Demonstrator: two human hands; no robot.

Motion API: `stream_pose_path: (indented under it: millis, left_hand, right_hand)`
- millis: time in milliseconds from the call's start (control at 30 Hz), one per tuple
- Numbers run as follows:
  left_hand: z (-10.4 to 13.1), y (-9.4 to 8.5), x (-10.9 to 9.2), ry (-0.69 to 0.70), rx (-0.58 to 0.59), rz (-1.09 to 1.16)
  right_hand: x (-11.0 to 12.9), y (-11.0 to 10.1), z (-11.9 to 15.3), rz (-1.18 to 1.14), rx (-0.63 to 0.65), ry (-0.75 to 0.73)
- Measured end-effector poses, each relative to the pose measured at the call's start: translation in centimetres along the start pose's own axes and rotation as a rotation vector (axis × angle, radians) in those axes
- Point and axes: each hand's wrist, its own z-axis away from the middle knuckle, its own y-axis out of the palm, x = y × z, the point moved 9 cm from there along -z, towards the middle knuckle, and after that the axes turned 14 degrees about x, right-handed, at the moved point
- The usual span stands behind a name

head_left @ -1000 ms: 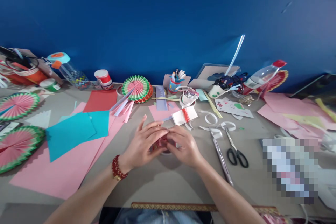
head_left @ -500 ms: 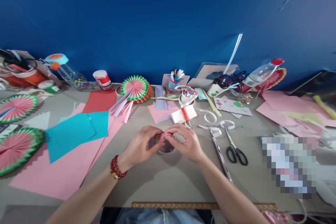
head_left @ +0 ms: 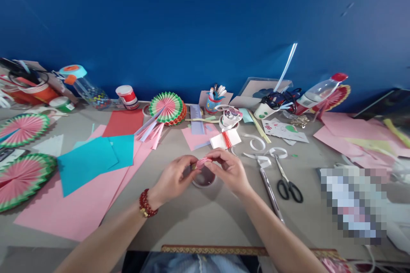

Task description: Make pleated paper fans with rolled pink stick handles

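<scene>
Because the pink piece point(head_left: 203, 162) looks small, I pinch one end in my left hand point(head_left: 171, 180) and the other in my right point(head_left: 231, 175), seemingly for even control, over a round rimmed object point(head_left: 205, 186); scissors point(head_left: 285, 185) lie off rightward.

Soft, moderate indoor light falls on the grey desk point(head_left: 179, 222), with blurry shadows below the hands. The blue wall point(head_left: 192, 30) darkens toward the upper left; the plastic bottle point(head_left: 320, 94) catches small glints. Fine detail is smeared, the side edges look stretched, and coarse pixel blocks mask an item near the desk's right edge.
</scene>
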Motion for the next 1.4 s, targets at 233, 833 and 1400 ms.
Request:
stream_pose_path:
  millis: [233,833,1400]
  left_hand:
    - [0.4,0.0,-0.6,0.019,-0.052,0.069]
    - [-0.1,0.9,0.4,0.023,0.083,0.026]
    - [-0.3,-0.1,2.3,-0.016,-0.006,0.488]
  right_hand:
    - [0.5,0.6,-0.1,-0.041,0.04,-0.048]
    - [1.9,0.9,-0.1,0.159,0.092,-0.116]
    - [2.0,-2.5,0.7,0.503,-0.092,-0.043]
